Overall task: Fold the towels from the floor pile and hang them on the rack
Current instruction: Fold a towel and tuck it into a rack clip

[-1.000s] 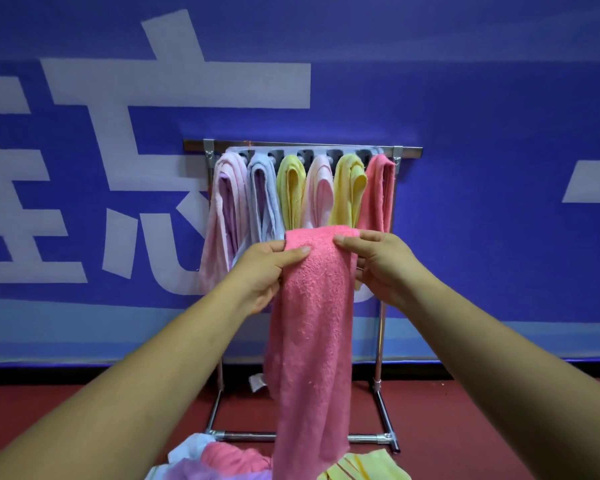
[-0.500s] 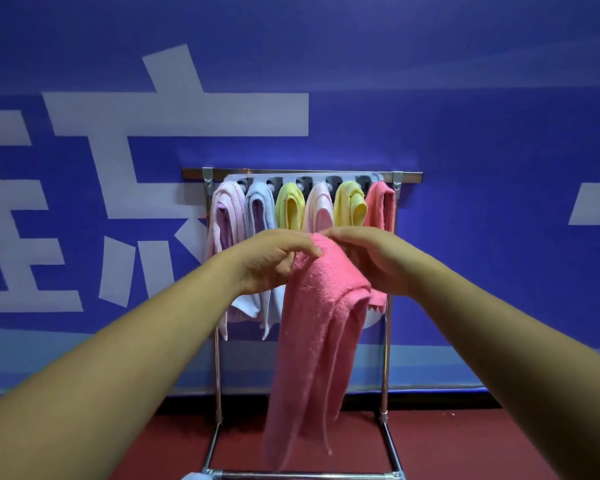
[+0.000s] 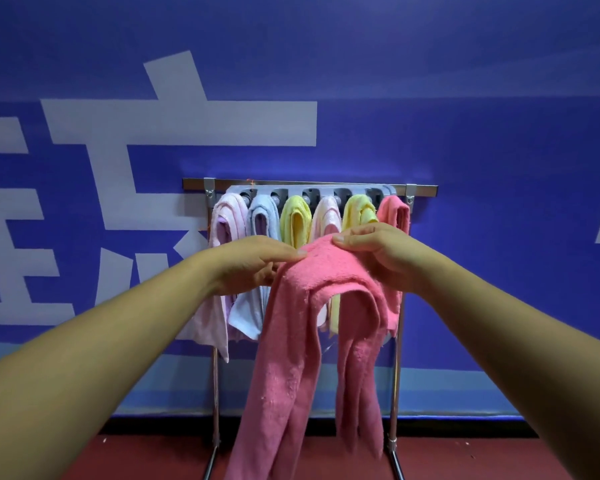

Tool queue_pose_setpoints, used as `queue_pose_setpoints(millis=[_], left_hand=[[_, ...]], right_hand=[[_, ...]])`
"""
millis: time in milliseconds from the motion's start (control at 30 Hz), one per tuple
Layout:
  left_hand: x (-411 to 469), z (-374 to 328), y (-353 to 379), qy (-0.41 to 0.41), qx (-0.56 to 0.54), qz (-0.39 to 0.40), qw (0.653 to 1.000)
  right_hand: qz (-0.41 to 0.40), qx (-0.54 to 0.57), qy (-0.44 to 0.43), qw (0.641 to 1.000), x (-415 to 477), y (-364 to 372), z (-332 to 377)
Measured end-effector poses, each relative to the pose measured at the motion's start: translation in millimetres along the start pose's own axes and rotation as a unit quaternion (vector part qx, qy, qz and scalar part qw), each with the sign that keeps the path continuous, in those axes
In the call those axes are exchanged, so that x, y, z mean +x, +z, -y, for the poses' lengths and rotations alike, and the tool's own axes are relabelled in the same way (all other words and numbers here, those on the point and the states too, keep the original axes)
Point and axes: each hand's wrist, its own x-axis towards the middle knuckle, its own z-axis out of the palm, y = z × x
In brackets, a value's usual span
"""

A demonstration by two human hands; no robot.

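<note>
The left hand point(image 3: 253, 263) and the right hand point(image 3: 374, 252) are each pinching the folded crest of the pink towel point(image 3: 291, 341), which is hanging in two tails in front of the rack point(image 3: 426, 191), not yet on it. Doing this well is likely calling for keeping both tails level while seeking a free hook (six hung towels point(image 3: 293, 220) are already filling the row).

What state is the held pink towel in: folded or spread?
Folded: the pink towel bends over between left hand and right hand, two lengths hanging down.
</note>
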Motion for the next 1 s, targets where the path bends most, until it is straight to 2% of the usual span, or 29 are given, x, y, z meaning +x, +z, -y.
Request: queue_pose_setpoints(millis=[200, 267, 367, 467, 667, 833, 1000], left_hand=[[34.5, -4.6, -18.4, 0.048, -0.046, -0.008, 0.998], [46.4, -10.4, -23.9, 0.063, -0.035, -0.037, 0.997], [67.6, -22.3, -40.6, 0.083, 0.031, -0.097, 0.991], [89.0, -37.1, -61.4, 0.092, 0.078, -0.124, 0.985], [132.9, -32.8, -106.5, 0.070, 0.201, -0.140, 0.967], [170.9, -13.9, -127.4, 0.045, 0.317, -0.208, 0.925], [201.9, -9.3, -132.2, 0.091, 0.331, -0.310, 0.887]], right_hand=[[-0.049, -0.047, -0.002, 0.998, 33.8, -13.8, 0.8], [-0.077, -0.057, -0.011, 0.995, 48.0, -17.9, 2.8], [-0.139, -0.103, -0.029, 0.984, 74.9, -25.2, 8.0], [-0.192, -0.173, -0.037, 0.965, 106.8, -32.6, 14.5], [-0.231, -0.289, -0.034, 0.928, 165.0, -44.8, 28.8], [-0.227, -0.354, -0.032, 0.907, 208.8, -48.1, 17.7], [-0.289, -0.424, -0.037, 0.858, 243.1, -54.2, -1.2]])
